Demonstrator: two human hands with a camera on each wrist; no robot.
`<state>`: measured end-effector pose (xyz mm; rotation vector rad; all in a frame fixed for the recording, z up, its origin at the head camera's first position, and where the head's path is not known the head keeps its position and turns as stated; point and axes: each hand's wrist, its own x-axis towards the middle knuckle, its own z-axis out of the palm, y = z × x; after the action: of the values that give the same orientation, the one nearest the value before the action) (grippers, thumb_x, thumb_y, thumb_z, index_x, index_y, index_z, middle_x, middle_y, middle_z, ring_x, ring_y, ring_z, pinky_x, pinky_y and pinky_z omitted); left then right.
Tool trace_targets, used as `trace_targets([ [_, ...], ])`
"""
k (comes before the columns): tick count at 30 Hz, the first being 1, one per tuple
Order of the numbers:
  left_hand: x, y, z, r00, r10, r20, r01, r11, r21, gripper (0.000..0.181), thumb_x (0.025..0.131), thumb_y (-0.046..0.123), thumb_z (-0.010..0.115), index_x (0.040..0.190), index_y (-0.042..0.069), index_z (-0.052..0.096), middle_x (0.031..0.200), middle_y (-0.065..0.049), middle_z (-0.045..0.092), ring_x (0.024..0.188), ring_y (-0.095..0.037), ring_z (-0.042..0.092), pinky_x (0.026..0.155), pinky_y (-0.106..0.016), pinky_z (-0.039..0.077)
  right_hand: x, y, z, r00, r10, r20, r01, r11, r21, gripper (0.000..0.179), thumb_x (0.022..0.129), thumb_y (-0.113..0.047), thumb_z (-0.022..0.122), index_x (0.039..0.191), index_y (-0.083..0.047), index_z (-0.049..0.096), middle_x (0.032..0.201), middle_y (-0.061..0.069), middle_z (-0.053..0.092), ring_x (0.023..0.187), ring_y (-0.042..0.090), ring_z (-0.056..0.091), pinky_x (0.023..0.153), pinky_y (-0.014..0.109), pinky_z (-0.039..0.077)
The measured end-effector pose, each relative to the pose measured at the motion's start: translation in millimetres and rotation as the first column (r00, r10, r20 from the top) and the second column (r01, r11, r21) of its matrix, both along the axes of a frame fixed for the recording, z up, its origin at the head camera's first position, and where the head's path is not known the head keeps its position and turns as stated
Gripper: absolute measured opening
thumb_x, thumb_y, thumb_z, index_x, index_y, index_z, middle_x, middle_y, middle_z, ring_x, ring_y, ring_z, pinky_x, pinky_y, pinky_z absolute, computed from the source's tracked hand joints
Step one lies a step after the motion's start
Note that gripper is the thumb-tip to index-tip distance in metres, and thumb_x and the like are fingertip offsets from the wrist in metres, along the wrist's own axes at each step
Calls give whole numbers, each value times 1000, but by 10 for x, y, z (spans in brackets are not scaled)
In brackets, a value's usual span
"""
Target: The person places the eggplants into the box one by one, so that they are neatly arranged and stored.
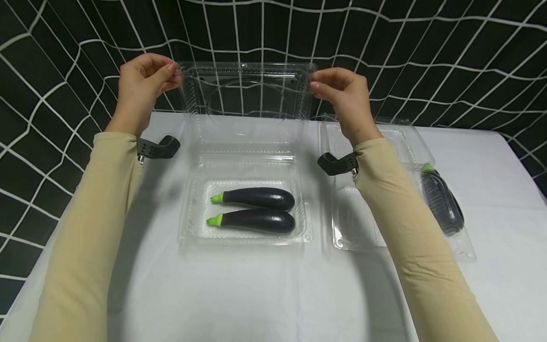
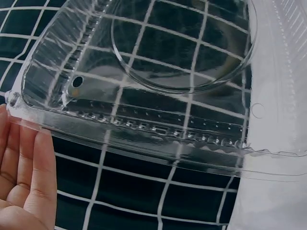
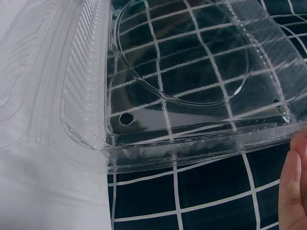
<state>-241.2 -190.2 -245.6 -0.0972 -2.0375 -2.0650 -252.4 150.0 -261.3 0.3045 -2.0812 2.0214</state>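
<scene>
Two dark eggplants with green stems, the upper eggplant (image 1: 259, 198) and the lower eggplant (image 1: 258, 221), lie side by side in the base of a clear plastic clamshell container (image 1: 188, 228). Its hinged lid (image 1: 243, 95) stands raised at the back, with a round ring moulded into it. My left hand (image 1: 143, 83) pinches the lid's top left corner between thumb and fingers. At the opposite top corner, my right hand (image 1: 344, 95) pinches the edge in the same way. Each wrist view shows the lid's see-through wall and rim, with fingers at the corner.
To the right, partly behind my right sleeve (image 1: 410, 228), sits a second clear clamshell container (image 1: 342, 240) with a dark eggplant (image 1: 442, 202) at its right side. A white cloth covers the table (image 1: 239, 294). Behind it hangs a dark fabric with a white grid (image 1: 427, 57).
</scene>
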Motion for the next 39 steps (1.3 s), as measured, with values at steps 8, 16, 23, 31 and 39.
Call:
trace_targets([
  [8, 76, -20, 52, 1000, -4, 17, 5, 999, -47, 7, 88, 10, 64, 93, 4, 65, 92, -6, 63, 86, -17, 60, 84, -22, 51, 9, 43, 99, 999, 39, -14, -40, 992, -118, 8, 86, 4, 64, 90, 1, 70, 84, 9, 67, 76, 19, 63, 73, 23, 52],
  [16, 174, -53, 103, 1000, 19, 11, -17, 983, -181, 6, 89, 10, 65, 92, 6, 67, 90, -3, 64, 83, -14, 62, 80, -19, 51, 55, 57, 172, 999, 50, -10, -51, 996, -69, 5, 85, 2, 66, 86, 0, 71, 83, 9, 65, 75, 18, 61, 72, 24, 50],
  [23, 359, -53, 149, 998, 51, -44, -62, 944, -323, 5, 89, 12, 65, 93, 9, 67, 90, 1, 64, 84, -12, 62, 82, -19, 50, 144, 92, 237, 995, 101, -16, -102, 994, -42, 5, 85, 3, 65, 84, 1, 69, 79, 8, 65, 75, 20, 59, 74, 27, 49],
  [31, 531, -86, 147, 995, 53, -82, -79, 925, -371, 4, 89, 12, 65, 91, 12, 68, 88, 4, 64, 83, -12, 61, 80, -17, 50, 283, 133, 317, 990, 142, -1, -142, 989, 51, 4, 82, 4, 66, 82, 2, 69, 78, 8, 65, 73, 23, 60, 74, 27, 50],
  [39, 714, -111, 102, 994, 31, -103, -68, 923, -378, 9, 89, 10, 65, 94, 4, 69, 90, -2, 64, 84, -14, 62, 81, -17, 50, 525, 193, 365, 975, 219, 21, -220, 971, 97, 5, 81, 4, 70, 85, 6, 69, 80, 10, 67, 74, 21, 61, 75, 27, 50],
])
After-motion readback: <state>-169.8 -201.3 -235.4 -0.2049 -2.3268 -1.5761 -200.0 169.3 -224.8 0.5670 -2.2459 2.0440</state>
